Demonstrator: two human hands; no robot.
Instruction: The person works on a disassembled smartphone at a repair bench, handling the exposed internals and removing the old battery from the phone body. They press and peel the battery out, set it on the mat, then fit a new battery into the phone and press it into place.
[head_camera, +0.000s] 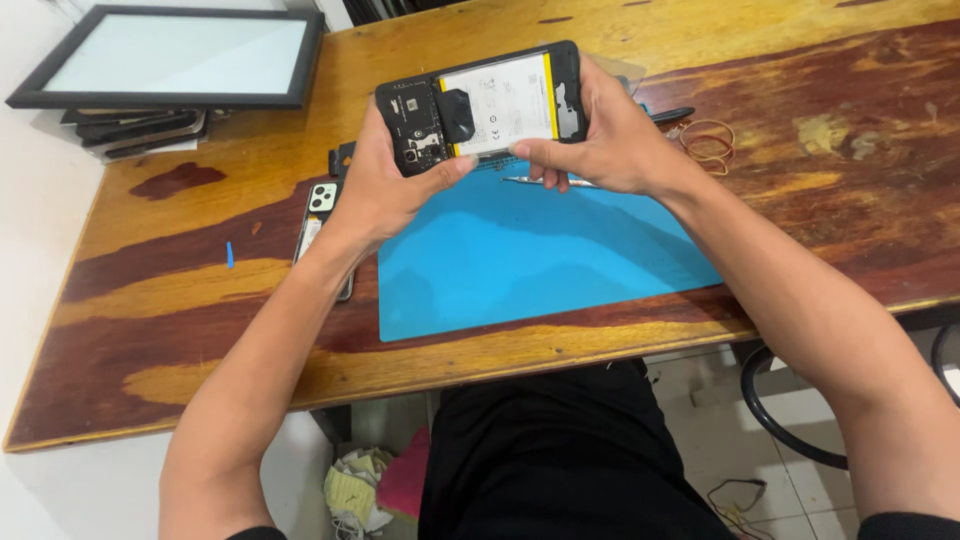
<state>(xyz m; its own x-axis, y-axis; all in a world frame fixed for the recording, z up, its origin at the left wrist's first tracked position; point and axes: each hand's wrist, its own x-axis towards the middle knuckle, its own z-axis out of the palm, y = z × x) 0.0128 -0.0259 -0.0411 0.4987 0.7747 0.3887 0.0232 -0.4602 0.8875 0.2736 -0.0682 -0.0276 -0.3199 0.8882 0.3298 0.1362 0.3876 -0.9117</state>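
Both forearms reach up from the table's near edge. The left hand and right hand grip the opened phone by its ends, held tilted above the blue mat's far edge, exposing its white battery to view.

We have a single view, from a camera worn on the head, and we look steeply down and forward over our own forearms onto the wooden table. The near table edge crosses the lower part of the frame, with our lap and the tiled floor showing below it; the far edge runs out at the top. We sit close: the left hand and right hand fill the upper middle, above the blue mat. No second view shares the scene.
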